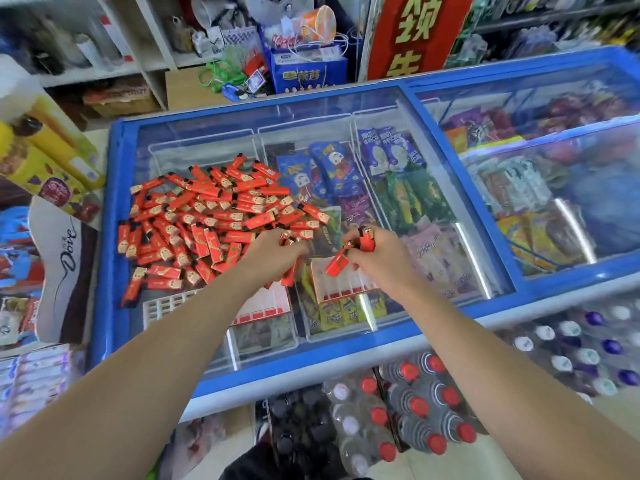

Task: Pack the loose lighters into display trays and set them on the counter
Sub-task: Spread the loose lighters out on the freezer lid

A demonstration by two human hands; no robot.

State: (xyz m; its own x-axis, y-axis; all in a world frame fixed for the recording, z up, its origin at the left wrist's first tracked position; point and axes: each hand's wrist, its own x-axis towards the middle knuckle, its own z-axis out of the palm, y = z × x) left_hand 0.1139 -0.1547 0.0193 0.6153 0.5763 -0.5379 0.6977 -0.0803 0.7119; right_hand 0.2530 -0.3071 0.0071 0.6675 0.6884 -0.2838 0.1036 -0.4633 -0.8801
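Two lighters [349, 252] in right hand [372, 259]

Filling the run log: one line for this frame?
left hand: grips lighters | right hand: grips lighters | tray: no lighters seen | pile: on freezer lid

Lighters [207, 216]: glossy red plastic, gold metal caps. Freezer lid [415, 140]: smooth glass, blue plastic frame.

To my left I read "Dove" in dark script on a white display stand [65, 251]. Big yellow Chinese characters run down a red banner [412, 32].
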